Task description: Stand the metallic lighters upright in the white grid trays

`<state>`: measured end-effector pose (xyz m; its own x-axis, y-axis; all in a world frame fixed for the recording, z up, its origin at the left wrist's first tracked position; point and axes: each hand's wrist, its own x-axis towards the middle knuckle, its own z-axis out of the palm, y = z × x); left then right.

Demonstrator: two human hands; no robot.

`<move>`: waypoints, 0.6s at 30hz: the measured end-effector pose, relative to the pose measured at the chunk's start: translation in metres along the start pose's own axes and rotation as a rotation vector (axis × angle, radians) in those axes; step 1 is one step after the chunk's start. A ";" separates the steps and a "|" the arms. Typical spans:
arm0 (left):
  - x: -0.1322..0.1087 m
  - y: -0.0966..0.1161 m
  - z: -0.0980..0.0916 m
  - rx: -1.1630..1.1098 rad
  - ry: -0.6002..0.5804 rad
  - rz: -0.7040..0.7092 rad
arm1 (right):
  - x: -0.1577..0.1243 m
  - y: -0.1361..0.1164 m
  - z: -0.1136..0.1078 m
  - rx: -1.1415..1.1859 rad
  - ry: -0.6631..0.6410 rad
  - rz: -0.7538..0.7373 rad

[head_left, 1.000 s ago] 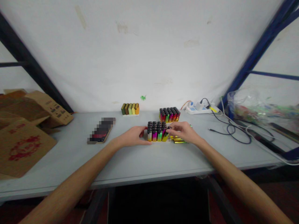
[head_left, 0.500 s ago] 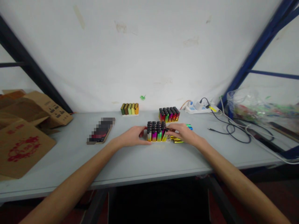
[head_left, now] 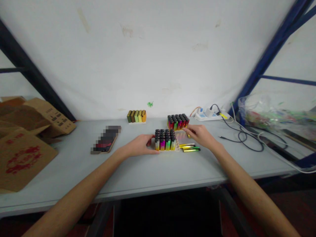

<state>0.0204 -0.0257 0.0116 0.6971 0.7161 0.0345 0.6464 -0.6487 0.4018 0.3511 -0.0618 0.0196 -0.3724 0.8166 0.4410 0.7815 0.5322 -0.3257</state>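
A white tray (head_left: 178, 148) holds several rows of upright lighters (head_left: 168, 144) with black tops and shiny coloured bodies; empty slots show at its right end. My left hand (head_left: 139, 144) grips the tray's left side, thumb at the front and fingers behind. Just right of the tray, two shiny yellow-green lighters (head_left: 191, 149) lie flat on the table. Beyond them, my right hand (head_left: 199, 135) is closed over another lighter (head_left: 189, 135), mostly hidden, with a yellow bit showing below the fingers.
Behind stand a second block of metallic lighters (head_left: 177, 121) and a yellow-green set (head_left: 136, 116). A phone (head_left: 107, 140) and cardboard boxes (head_left: 29, 154) are at left. At right are a power strip (head_left: 208, 115), loose cables (head_left: 243, 138) and plastic bags (head_left: 261, 108).
My right hand has let go of a lighter at the tray's right end and moved right and back to a lying lighter. My left hand stays on the tray.
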 end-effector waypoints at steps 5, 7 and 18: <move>-0.001 0.001 0.000 -0.021 0.020 0.015 | -0.002 0.036 -0.005 -0.091 -0.097 0.024; -0.001 0.001 -0.001 -0.017 0.013 0.017 | -0.004 0.045 -0.006 -0.123 -0.123 0.058; 0.000 -0.001 0.000 0.005 0.008 0.013 | -0.015 0.065 -0.021 -0.018 -0.260 0.170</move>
<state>0.0197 -0.0252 0.0109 0.7028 0.7099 0.0469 0.6392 -0.6590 0.3963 0.4180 -0.0445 0.0089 -0.3499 0.9244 0.1517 0.8511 0.3814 -0.3608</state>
